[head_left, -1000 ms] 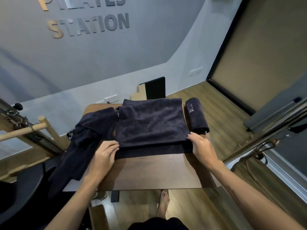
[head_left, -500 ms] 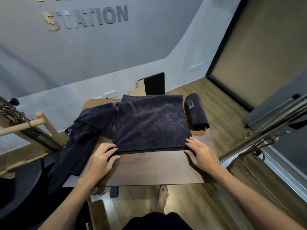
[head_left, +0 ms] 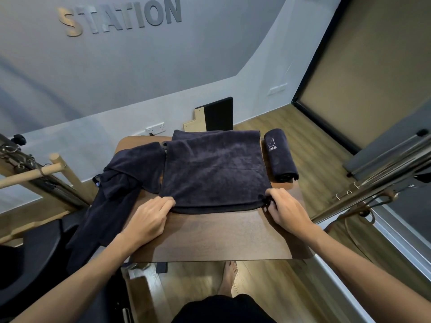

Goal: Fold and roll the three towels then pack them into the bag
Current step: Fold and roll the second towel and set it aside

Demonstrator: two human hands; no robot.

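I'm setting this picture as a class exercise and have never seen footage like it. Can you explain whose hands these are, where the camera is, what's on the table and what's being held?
There is no machine: a person wears a wide-angle camera on the head, looking down at their own bare hands. On the wooden table lies a folded dark towel. The left hand and right hand each pinch one of its near corners. A rolled towel lies to its right, and a crumpled towel hangs over the table's left edge. No bag is identifiable.
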